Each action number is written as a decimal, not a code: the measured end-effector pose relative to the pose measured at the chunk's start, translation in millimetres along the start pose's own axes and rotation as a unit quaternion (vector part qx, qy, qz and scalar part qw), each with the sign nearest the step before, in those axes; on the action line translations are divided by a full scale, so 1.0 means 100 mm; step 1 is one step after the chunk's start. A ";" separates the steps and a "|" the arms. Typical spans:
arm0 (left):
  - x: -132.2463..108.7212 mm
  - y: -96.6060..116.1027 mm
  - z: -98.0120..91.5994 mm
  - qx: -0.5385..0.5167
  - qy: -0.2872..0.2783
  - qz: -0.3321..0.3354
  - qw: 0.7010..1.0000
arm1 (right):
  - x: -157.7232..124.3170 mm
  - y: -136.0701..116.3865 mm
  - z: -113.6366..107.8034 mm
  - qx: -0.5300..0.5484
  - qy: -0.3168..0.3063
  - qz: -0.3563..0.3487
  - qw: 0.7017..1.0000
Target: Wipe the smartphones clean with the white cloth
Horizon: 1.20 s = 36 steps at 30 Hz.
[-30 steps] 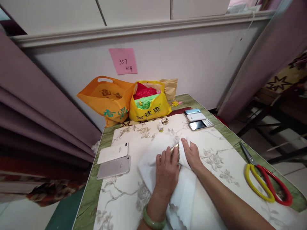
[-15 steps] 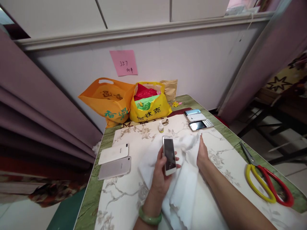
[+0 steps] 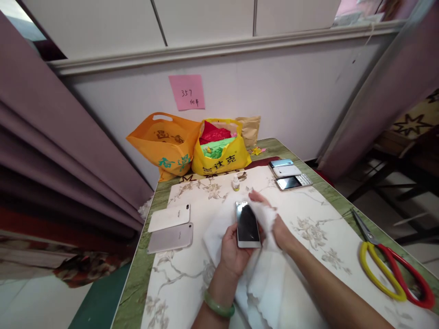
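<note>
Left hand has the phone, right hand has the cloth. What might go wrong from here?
The white-framed phone appears held up by the left hand, so a tug from the white cloth could make it slip.

The cloth lies loose and rumpled beneath both hands, so a fold might snag as the right hand moves.

The small bottle stands just beyond them; a wide sweep might tip it.

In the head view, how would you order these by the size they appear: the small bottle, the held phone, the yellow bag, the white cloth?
1. White cloth, partly covered
2. Yellow bag
3. Held phone
4. Small bottle
</note>
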<state>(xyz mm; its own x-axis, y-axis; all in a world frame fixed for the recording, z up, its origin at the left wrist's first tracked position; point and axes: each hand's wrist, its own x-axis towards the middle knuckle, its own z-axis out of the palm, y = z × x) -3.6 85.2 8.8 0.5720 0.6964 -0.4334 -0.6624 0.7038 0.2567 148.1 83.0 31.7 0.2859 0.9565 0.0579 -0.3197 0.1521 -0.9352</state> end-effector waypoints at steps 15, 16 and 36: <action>0.07 -0.10 -0.05 -0.027 0.006 0.081 0.996 | -0.69 0.15 0.01 -0.585 -0.309 -0.237 0.712; 0.07 -0.10 -0.05 -0.023 0.012 0.088 0.996 | -0.64 0.18 0.03 -0.599 -0.322 -0.238 0.694; -0.07 0.05 0.00 -0.039 -0.009 -0.031 0.999 | -0.63 -0.11 -0.07 -0.505 -0.095 -0.167 0.842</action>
<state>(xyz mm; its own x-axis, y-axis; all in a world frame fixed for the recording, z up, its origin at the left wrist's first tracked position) -10.8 83.5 12.7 0.6210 0.6547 -0.4309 -0.6604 0.7332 0.1622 139.6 19.6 35.6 0.0273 0.9398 0.3407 0.7071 0.2228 -0.6711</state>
